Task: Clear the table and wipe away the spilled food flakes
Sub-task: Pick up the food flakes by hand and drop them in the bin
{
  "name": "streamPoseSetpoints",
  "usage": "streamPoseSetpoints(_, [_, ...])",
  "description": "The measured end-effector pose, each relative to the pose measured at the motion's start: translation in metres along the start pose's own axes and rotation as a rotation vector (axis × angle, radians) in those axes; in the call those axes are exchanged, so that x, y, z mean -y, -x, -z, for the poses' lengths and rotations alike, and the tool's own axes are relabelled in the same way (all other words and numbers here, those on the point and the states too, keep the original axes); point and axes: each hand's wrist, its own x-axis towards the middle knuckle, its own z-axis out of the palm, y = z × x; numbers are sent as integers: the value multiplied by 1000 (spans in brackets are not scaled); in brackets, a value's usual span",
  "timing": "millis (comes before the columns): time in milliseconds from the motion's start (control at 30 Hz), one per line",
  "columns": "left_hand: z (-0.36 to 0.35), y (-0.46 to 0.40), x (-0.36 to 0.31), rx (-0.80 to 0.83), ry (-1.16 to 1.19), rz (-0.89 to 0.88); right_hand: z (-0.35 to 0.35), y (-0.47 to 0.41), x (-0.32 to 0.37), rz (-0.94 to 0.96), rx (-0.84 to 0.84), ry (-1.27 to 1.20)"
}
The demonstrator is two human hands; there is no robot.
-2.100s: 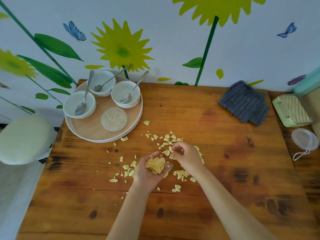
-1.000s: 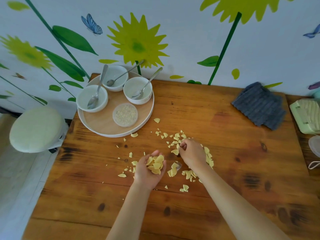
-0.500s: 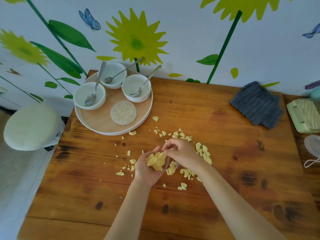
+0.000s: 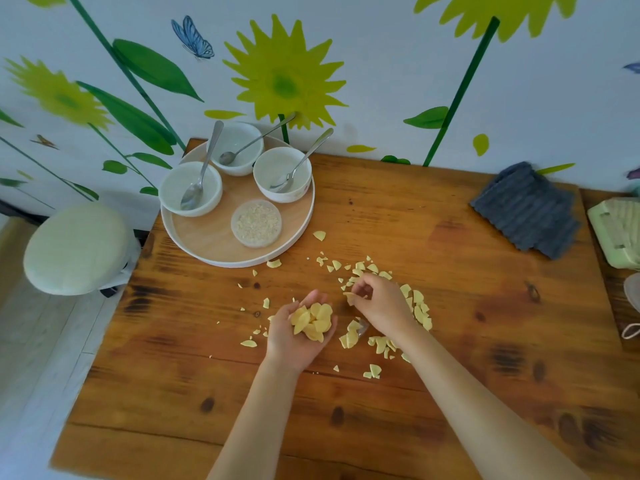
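Pale yellow food flakes (image 4: pixel 417 308) lie scattered over the middle of the wooden table (image 4: pixel 450 393). My left hand (image 4: pixel 294 336) is palm up and cupped, holding a heap of gathered flakes (image 4: pixel 311 322). Just to its right, my right hand (image 4: pixel 382 303) is down among the spilled flakes, its fingertips pinching a flake. A small clear item (image 4: pixel 362 329) peeks out under that wrist. A folded dark grey cloth (image 4: pixel 526 211) lies at the table's far right corner.
A round wooden tray (image 4: pixel 211 240) at the far left carries three white bowls with spoons (image 4: pixel 190 188) and a small dish of crumbs (image 4: pixel 256 222). A pale stool (image 4: pixel 78 247) stands left of the table. A green rack (image 4: pixel 618 230) sits at the right edge.
My right hand has moved away from the left palm and back to the flakes on the table. The heap in my left hand has grown. The camera has shifted slightly.
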Motion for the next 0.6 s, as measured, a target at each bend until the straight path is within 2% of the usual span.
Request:
streamPoseSetpoints(67, [-1, -1, 2, 14, 1, 14, 8, 6, 15, 61, 130, -182])
streamPoseSetpoints(167, [-2, 1, 8, 50, -2, 36, 14, 17, 32, 133, 321, -249])
streamPoseSetpoints(233, [-1, 3, 9, 61, 7, 31, 14, 20, 32, 147, 293, -200])
streamPoseSetpoints(367, [5, 6, 10, 28, -1, -26, 11, 25, 7, 70, 96, -12])
streamPoseSetpoints(533, [18, 12, 11, 1, 6, -66, -11, 44, -16, 43, 207, 179])
streamPoseSetpoints(600, [21, 15, 13, -14, -6, -74, -20, 50, -20, 33, 171, 243])
